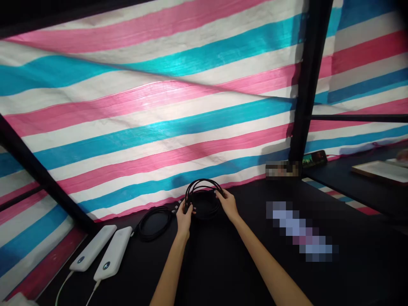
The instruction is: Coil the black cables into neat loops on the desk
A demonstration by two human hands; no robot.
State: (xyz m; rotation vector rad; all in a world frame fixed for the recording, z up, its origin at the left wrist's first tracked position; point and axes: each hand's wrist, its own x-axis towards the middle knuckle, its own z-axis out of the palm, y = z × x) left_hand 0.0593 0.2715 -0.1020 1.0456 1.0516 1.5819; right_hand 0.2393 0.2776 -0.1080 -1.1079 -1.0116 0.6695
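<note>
A coil of black cable (204, 203) stands on its edge on the black table (347, 280), its loops fanned apart at the top. My left hand (184, 216) grips the coil's left side, and my right hand (227, 204) grips its right side. A second coil of thin black cable (155, 223) lies flat to the left of my left hand. Short light-tipped connectors (176, 207) sit between the two coils, partly hidden by my left hand.
Several objects lie on the table: two white power banks (93, 248) (114, 253) with cords at the left, and a blurred object (299, 231) at the right. A black metal post (307, 80) and striped tarpaulin (153, 127) stand behind. A phone (314, 159) and a flat board (381, 171) lie further right.
</note>
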